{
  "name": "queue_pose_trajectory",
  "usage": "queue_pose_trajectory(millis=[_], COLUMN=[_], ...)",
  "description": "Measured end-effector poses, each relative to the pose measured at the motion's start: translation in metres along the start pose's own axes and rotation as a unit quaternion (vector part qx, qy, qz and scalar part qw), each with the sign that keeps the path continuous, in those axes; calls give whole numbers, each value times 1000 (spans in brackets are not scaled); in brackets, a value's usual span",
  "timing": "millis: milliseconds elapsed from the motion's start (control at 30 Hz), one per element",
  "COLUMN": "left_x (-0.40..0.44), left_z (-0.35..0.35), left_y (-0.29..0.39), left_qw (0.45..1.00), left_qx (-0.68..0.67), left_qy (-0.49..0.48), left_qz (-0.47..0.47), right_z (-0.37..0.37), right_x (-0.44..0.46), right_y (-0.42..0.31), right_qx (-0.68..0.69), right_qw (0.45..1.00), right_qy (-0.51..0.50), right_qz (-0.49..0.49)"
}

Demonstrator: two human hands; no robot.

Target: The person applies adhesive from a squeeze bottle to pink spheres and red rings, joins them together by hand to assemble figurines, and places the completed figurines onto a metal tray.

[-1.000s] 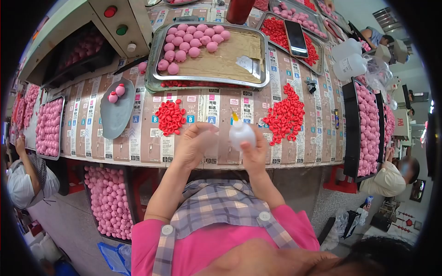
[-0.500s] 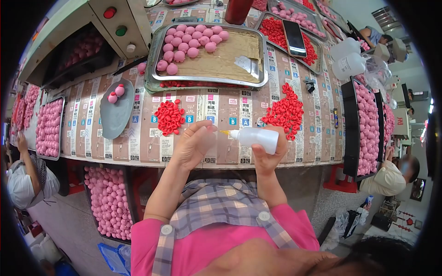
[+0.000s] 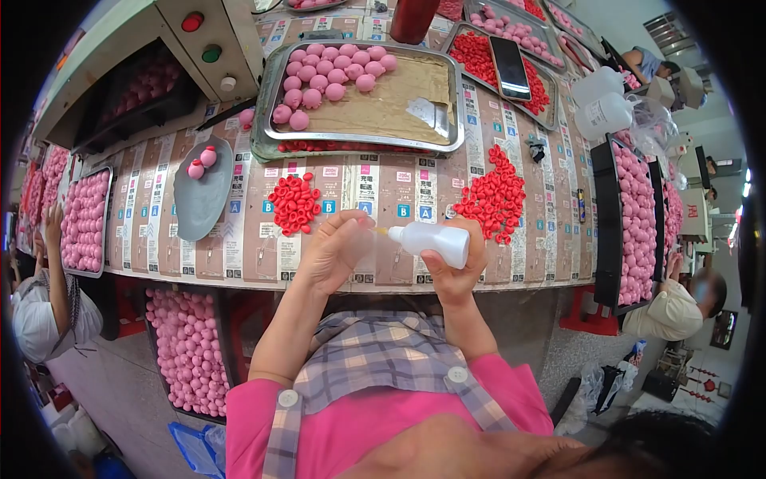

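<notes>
My right hand (image 3: 456,267) is wrapped round a white squeeze bottle (image 3: 435,243), tilted so its thin yellowish tip points left. That tip is close to the fingertips of my left hand (image 3: 335,254), which are pinched together. Something small and pinkish shows at those fingertips, too unclear to name. Behind my left hand lies a pile of small red pieces (image 3: 294,204), and a larger red pile (image 3: 493,195) is beyond my right hand. Pink balls (image 3: 327,70) sit in a metal tray (image 3: 367,142) further back.
Two pink balls with red tops rest on a grey plate (image 3: 203,209) at the left. A phone (image 3: 511,69) lies on a tray of red pieces. A machine (image 3: 144,48) stands at the back left. Crates of pink balls flank the table, and co-workers sit at both sides.
The bottle was upright, then swung over with its tip to the left and has moved slightly nearer my left hand. At the far left, a co-worker's hand has risen.
</notes>
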State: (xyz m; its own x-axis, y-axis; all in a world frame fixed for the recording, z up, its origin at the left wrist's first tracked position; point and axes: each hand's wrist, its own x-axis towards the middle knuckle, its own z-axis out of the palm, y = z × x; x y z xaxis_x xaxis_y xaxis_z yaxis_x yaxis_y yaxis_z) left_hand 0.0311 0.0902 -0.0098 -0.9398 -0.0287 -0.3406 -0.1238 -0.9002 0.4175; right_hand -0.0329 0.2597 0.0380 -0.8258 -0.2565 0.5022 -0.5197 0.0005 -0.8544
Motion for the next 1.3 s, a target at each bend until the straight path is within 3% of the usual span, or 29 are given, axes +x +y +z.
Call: queue_pose_trajectory(millis=[500,700,867,1000,1200,1300], left_x=[2,2,5,3,1,0], left_z=[-1,-2,-8,-15,-18,-20], left_y=[0,2,6,16,26,27], left_qw=[1000,999,997,994,991,991], left_qx=[7,24,-17,-37,-45,-57], left_qy=[1,12,14,-7,0,-11], left_qz=[10,32,74,98,122,124], right_z=[-2,-2,-7,-9,15,17], right_x=[-2,-4,14,21,32,37], right_y=[8,23,28,56,83,85], right_qx=[3,144,256,255,33,-140], right_qw=[1000,981,939,899,958,949], right_qy=[3,86,74,-17,-107,-169], right_qz=[8,99,218,355,265,225])
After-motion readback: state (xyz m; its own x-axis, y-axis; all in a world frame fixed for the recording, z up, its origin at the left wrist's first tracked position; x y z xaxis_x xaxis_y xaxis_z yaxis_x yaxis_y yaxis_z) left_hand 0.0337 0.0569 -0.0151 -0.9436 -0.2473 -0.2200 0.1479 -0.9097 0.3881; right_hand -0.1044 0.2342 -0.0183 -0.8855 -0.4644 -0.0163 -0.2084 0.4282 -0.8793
